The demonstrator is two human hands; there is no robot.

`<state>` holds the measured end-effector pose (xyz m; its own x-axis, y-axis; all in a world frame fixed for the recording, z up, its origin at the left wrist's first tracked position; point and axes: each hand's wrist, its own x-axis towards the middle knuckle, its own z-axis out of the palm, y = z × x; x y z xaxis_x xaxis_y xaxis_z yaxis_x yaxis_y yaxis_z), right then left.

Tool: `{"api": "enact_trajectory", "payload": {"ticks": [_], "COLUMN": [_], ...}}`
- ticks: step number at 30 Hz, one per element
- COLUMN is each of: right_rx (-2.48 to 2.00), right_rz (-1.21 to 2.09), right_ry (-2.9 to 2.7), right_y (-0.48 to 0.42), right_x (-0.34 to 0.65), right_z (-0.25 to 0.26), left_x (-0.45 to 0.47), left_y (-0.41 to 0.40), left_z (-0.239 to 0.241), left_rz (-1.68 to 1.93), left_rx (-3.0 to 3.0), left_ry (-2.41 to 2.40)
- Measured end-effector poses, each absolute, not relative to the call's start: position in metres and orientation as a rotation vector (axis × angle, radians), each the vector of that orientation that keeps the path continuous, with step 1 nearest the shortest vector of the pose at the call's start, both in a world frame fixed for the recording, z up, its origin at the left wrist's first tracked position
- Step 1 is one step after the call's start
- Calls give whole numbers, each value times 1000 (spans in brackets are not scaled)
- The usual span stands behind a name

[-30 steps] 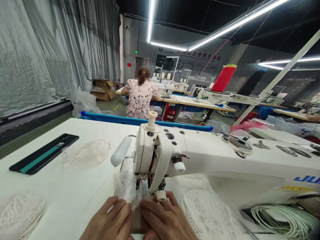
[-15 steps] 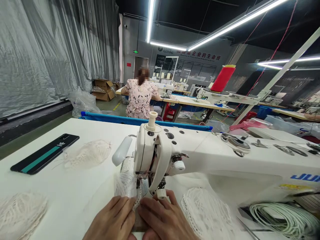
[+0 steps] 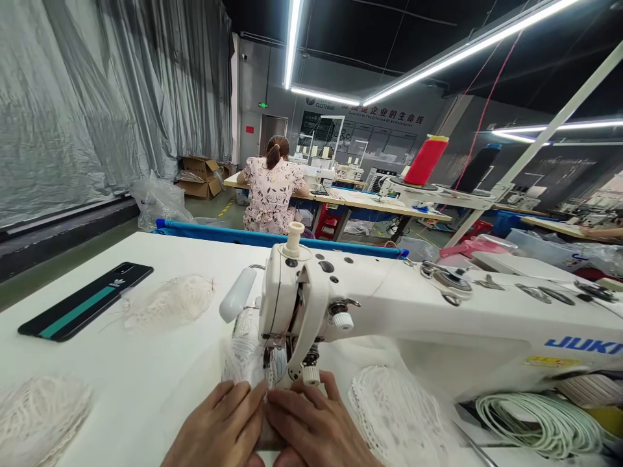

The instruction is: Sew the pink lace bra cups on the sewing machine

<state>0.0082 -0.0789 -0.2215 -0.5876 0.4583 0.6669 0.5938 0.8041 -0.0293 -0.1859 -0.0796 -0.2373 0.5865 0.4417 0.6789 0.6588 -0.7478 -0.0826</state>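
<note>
A white lace piece (image 3: pixel 242 361) lies beneath the needle area of a white sewing machine (image 3: pixel 288 301). My left hand (image 3: pixel 221 418) is on the lace just in front of the presser foot, fingers together and curled over the edge. Close beside it, my right hand (image 3: pixel 314 418) pinches the same lace, its fingertips under the machine's head near a white knob. Both thumbs are mostly hidden. Right of my right hand rests another white lace piece (image 3: pixel 394 405), under the machine arm.
Two more lace pieces, one by the phone (image 3: pixel 168 302) and one at the near left (image 3: pixel 43 415), lie on the white table (image 3: pixel 141 370). A coil of pale green cord (image 3: pixel 535 418) sits at right near metal tweezers (image 3: pixel 474 441). Ahead, a person (image 3: pixel 273 188) sits facing away.
The view has shifted a little, so the machine appears slightly farther left. My hands stay on the lace and have barely moved, the fingertips now closer together.
</note>
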Motion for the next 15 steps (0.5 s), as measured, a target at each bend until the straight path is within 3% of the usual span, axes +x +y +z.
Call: {"api": "enact_trajectory", "payload": {"ticks": [15], "right_rx": [-911], "right_rz": [-306], "right_ry": [-2355], "right_y": [-69], "right_x": [11], "right_z": [-236], "left_x": [-186], "left_y": [-67], "left_z": [-230], "left_rz": [-861], "left_rx": [-2471], "left_ry": [-883]}}
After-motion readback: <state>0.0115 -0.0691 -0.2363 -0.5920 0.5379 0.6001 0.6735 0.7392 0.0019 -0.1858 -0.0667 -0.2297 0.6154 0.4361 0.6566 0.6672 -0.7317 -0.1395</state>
